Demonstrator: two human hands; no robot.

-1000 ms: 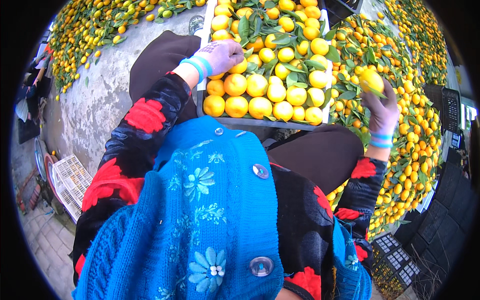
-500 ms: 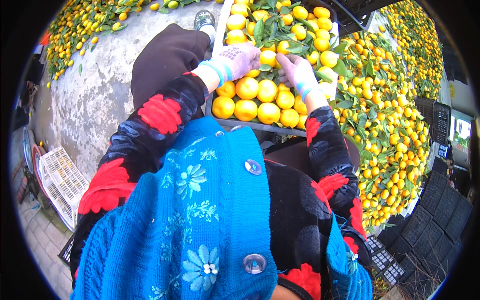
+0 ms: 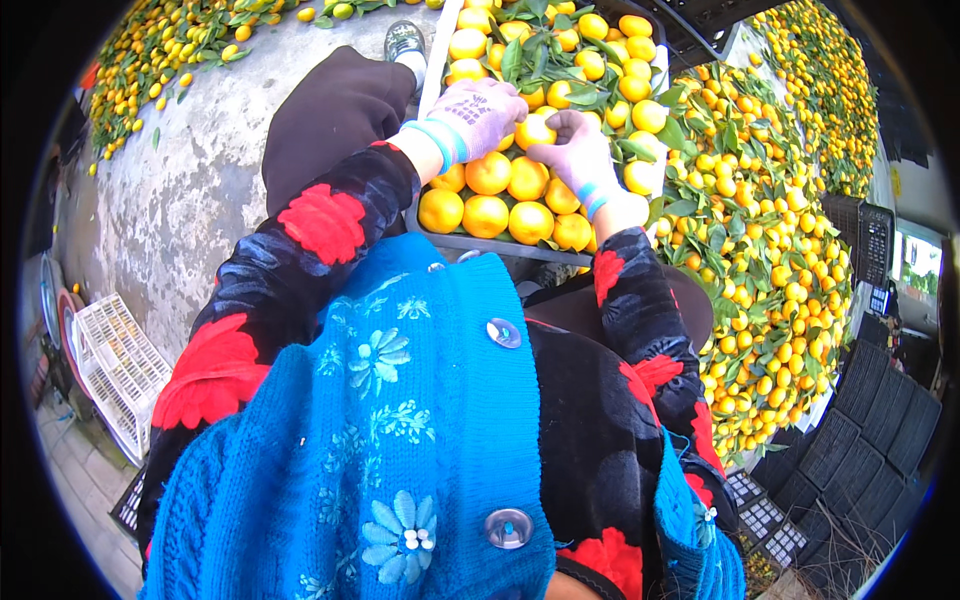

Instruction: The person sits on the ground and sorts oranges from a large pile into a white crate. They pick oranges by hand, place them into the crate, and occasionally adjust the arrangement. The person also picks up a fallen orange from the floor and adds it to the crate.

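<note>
Both my hands wear pale purple gloves with light blue cuffs, over a crate (image 3: pixel 490 244) of mandarins with green leaves. My right hand (image 3: pixel 582 155) has its thumb and fingers closed around a mandarin (image 3: pixel 535 132) in the middle of the crate. Close against that fruit's left side is my left hand (image 3: pixel 482 115), fingers curled; whatever they hold is hidden beneath them. Rows of larger mandarins (image 3: pixel 487 216) lie at the near end. Leaves (image 3: pixel 540 62) and more mandarins (image 3: pixel 590 66) fill the far part.
A big heap of small mandarins (image 3: pixel 770 300) with leaves spreads to the right of the crate. Another pile (image 3: pixel 150 70) lies at the far left on the concrete floor (image 3: pixel 200 180). A white plastic basket (image 3: pixel 120 365) leans at the left, and black crates (image 3: pixel 860 430) stand at the lower right.
My right hand has moved left and slightly down, closing its thumb and fingers on the mandarin beside my left hand. The left hand has hardly moved.
</note>
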